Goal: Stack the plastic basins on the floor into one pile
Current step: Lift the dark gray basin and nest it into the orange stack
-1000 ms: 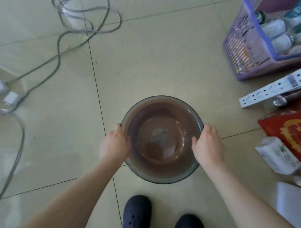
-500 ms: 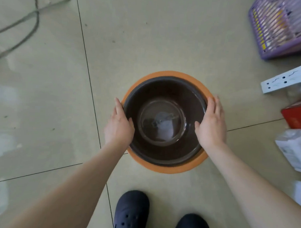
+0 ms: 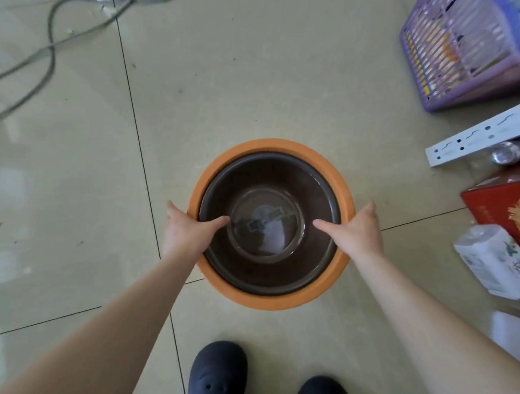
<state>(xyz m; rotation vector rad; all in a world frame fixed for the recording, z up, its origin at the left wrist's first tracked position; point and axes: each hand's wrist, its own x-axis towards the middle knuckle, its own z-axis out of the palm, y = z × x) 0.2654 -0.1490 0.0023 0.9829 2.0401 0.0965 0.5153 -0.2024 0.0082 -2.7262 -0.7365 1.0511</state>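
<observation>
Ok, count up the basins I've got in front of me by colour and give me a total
Orange basin: 1, the outer one on the floor.
Dark brown basin: 1, nested inside the orange one.
Total: 2 basins in one pile.
The left hand and right hand are at the rims, thumbs reaching into the brown basin.

Purple basket (image 3: 461, 56), power strip (image 3: 476, 136), grey cables (image 3: 48, 56)

Dark basin (image 3: 269, 226) now nested in orange basin (image 3: 323, 281); both hands (image 3: 189, 232) (image 3: 355, 229) shift grip, thumbs now hooked inside rim.
</observation>
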